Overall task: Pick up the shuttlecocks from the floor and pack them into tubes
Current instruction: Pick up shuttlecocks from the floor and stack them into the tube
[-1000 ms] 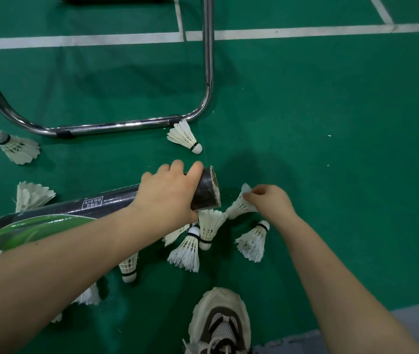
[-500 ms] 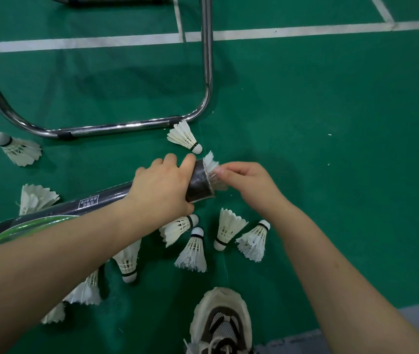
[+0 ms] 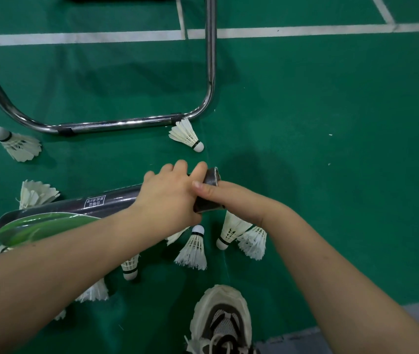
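Head view: the left hand grips the long dark shiny tube near its mouth. At the mouth, the right hand touches it, fingers hidden. Nearby, white feather shuttlecocks lie on the green floor. They look light and easy to crush, so hold the round tip.

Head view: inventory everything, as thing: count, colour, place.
shuttlecocks: at least nine, white, scattered on floor, some partly hidden under arms
tube: one, dark with green print, left of centre, held
metal frame: one, chrome, upper left
floor: green, white lines at top
shoe: one, off-white and black, bottom centre
left hand: grips tube near its mouth
right hand: at tube mouth, thumb outside, fingers hidden
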Demonstrator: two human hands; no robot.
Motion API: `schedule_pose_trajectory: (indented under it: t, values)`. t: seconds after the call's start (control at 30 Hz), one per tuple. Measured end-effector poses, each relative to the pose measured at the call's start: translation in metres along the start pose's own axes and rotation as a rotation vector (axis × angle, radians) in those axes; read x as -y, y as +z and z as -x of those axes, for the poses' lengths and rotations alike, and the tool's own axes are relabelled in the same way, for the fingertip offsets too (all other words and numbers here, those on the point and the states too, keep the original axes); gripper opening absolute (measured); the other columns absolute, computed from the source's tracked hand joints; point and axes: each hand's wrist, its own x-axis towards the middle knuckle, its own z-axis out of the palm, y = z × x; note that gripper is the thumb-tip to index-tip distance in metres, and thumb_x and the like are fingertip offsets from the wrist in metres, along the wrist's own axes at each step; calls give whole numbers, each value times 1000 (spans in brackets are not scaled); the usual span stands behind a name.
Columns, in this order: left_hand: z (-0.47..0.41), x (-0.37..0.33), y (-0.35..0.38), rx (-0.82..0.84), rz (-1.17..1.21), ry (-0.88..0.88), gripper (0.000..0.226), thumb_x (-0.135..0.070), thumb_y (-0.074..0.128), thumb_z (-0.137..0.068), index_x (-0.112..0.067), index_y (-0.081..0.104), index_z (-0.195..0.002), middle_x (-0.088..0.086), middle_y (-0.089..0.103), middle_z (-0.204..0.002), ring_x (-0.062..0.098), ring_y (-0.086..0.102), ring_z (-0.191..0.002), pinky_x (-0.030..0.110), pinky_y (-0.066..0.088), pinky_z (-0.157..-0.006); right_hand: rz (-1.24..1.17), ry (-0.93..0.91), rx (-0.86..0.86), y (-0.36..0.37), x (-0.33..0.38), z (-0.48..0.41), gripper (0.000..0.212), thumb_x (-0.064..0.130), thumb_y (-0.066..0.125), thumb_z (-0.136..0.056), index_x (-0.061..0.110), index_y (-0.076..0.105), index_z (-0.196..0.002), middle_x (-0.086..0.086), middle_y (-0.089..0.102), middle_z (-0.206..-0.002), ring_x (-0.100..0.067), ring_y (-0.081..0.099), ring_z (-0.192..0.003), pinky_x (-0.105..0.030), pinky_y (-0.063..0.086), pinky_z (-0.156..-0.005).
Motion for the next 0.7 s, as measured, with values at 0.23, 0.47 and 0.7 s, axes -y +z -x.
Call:
schedule_pose_trajectory:
  t: [0.23,0.47,0.7]
  values:
    - [1,2,0,-1,-18,-2,78,-47,68,-71,-26,22,-132,6,44,-112,26,47,-104,43,43,-83,72,-191,-554,-7,-11,16,25,36,49,-93,25,68,-80,2,70,-86,-11,63,-85,-27,48,-84]
    - [12,1,4,-10,-40,11,78,-47,66,-74,-26,20,-133,6,44,-114,25,47,-104,42,43,-83,609,195,-767,-14,-68,43,36,38,46,-92,20,52,-123,1,58,-123,-17,53,-109,-32,43,-90]
    - [16,-11,7,3,-66,28,80,-46,65,-75,-24,18,-136,7,43,-117,26,47,-107,42,44,-85,864,278,-674,13,-109,56,68,54,62,-76,25,39,-134,3,40,-137,-21,34,-127,-36,35,-101]
